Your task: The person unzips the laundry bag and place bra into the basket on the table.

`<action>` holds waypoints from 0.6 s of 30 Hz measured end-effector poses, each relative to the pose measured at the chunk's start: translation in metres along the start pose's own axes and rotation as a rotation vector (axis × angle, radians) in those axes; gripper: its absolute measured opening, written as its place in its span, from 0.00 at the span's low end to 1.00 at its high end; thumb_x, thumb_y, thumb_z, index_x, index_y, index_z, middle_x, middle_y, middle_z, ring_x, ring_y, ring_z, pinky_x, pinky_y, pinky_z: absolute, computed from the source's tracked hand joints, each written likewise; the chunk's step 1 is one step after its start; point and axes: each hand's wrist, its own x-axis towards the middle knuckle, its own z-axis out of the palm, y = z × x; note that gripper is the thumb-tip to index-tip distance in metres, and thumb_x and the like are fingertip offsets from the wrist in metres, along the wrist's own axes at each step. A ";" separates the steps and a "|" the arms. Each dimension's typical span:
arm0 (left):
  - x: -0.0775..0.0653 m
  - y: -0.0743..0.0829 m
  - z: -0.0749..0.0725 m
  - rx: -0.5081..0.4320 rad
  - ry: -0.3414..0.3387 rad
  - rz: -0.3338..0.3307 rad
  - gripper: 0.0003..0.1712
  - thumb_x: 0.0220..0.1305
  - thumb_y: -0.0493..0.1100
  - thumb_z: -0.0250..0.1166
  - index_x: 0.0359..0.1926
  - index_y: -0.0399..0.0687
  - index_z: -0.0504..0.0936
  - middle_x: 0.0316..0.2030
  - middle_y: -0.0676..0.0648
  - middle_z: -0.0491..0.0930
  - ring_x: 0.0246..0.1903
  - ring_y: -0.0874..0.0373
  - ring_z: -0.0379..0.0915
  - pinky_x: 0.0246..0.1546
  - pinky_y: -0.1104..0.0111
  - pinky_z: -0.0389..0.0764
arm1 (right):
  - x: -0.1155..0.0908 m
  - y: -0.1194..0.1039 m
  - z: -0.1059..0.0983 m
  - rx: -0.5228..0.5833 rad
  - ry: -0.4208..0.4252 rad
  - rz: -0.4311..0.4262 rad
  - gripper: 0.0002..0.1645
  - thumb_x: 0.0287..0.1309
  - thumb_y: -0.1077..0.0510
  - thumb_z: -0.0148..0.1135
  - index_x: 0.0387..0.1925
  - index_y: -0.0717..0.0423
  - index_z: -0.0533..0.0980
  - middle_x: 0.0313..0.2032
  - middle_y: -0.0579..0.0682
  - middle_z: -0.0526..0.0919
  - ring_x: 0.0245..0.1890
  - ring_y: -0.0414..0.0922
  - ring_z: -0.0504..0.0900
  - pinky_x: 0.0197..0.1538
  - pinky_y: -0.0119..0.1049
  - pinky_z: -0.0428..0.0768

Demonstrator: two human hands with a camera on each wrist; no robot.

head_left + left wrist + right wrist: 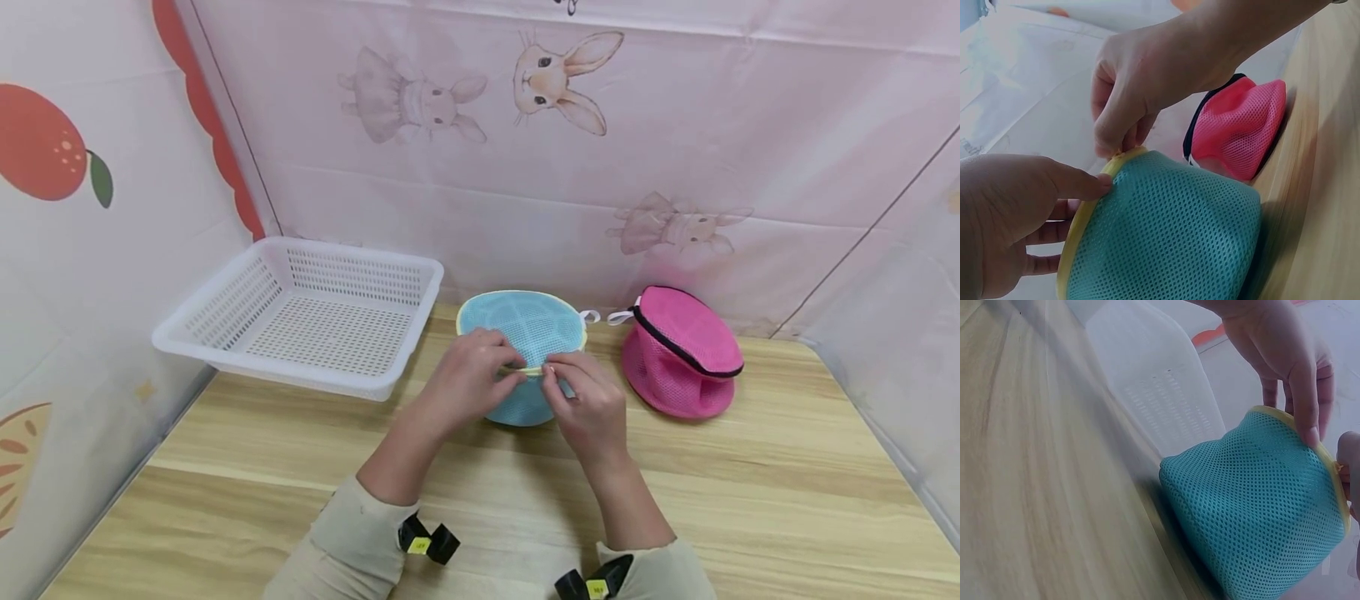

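Note:
A blue mesh laundry bag (517,404) with yellow trim stands on the table, its round top (525,321) facing up and a white loop (591,317) at its back right. My left hand (472,375) pinches the front of the yellow trim, thumb on the near side and fingers behind, as the left wrist view shows. Close beside it, my right hand (588,400) pinches a small piece at the same trim (1121,157); the fingertips hide most of it. In the right wrist view the mesh side (1254,494) bulges, and what is inside cannot be seen.
A pink mesh bag (675,379) with black trim and a white loop stands to the right of the blue one. On the left sits a white plastic basket (300,379) with slotted walls. Printed cloth (487,183) hangs behind the wooden table (787,467).

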 end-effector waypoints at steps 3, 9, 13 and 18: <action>0.000 0.002 0.002 0.007 0.016 0.007 0.05 0.56 0.45 0.74 0.34 0.52 0.90 0.32 0.55 0.82 0.34 0.59 0.75 0.38 0.67 0.76 | 0.000 -0.001 0.001 0.004 0.000 -0.003 0.06 0.54 0.66 0.64 0.26 0.63 0.85 0.32 0.51 0.87 0.34 0.45 0.85 0.41 0.38 0.83; 0.001 0.004 0.005 0.036 0.047 0.019 0.05 0.54 0.44 0.75 0.34 0.53 0.90 0.32 0.56 0.81 0.33 0.60 0.76 0.35 0.66 0.76 | 0.000 -0.002 0.003 0.012 0.000 -0.013 0.05 0.52 0.66 0.65 0.25 0.62 0.84 0.31 0.50 0.87 0.33 0.45 0.84 0.39 0.38 0.83; 0.001 0.007 0.007 0.073 0.061 0.020 0.05 0.55 0.45 0.75 0.35 0.54 0.90 0.31 0.56 0.81 0.33 0.60 0.77 0.33 0.66 0.76 | 0.001 -0.004 0.004 0.004 -0.007 -0.015 0.05 0.53 0.65 0.66 0.25 0.63 0.84 0.31 0.51 0.87 0.33 0.46 0.85 0.42 0.40 0.83; 0.002 0.010 0.009 0.095 0.073 0.006 0.05 0.55 0.46 0.74 0.34 0.54 0.90 0.31 0.57 0.81 0.33 0.60 0.77 0.32 0.65 0.75 | 0.001 -0.007 0.003 -0.016 -0.015 -0.008 0.06 0.55 0.64 0.65 0.25 0.63 0.85 0.31 0.51 0.88 0.34 0.46 0.85 0.46 0.43 0.83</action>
